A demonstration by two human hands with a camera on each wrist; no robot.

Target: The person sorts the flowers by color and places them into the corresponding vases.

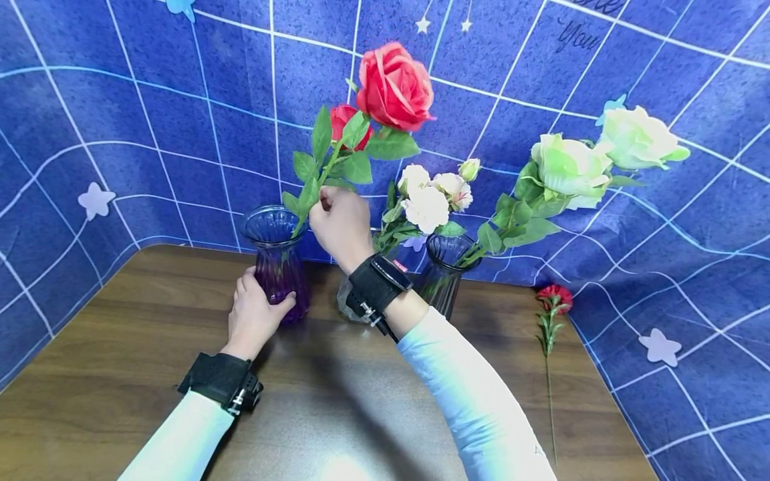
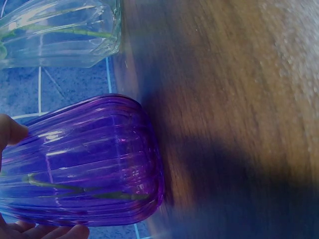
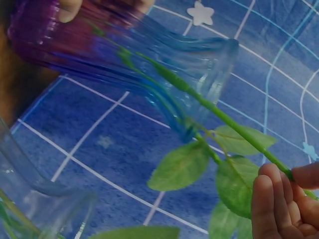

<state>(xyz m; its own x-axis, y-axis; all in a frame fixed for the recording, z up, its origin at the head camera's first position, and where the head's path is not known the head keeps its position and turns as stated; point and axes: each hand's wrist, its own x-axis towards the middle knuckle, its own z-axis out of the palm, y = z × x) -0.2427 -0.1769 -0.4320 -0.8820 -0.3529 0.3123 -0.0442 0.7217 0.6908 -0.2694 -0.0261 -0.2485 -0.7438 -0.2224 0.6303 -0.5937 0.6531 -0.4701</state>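
My left hand [image 1: 255, 314] grips the lower body of a ribbed glass vase [image 1: 281, 270], blue at the rim and purple below, which stands on the table. Above and right of its rim, my right hand [image 1: 343, 224] pinches a green stem [image 3: 232, 124] between thumb and fingers. A large red rose [image 1: 395, 87] and a smaller red rose [image 1: 344, 123] lean up to the right above that hand. In the right wrist view, the pinched stem runs into the vase mouth beside a second, leafy stem. Stem ends show through the purple glass [image 2: 99, 144] in the left wrist view.
Behind my right wrist stands a clear glass vase [image 2: 65, 47] with white flowers [image 1: 427, 208]. Right of it, a dark glass vase [image 1: 439, 284] holds pale green roses [image 1: 571, 167]. A red carnation [image 1: 555, 298] lies at the table's right side. A blue patterned cloth [image 1: 198, 167] hangs behind.
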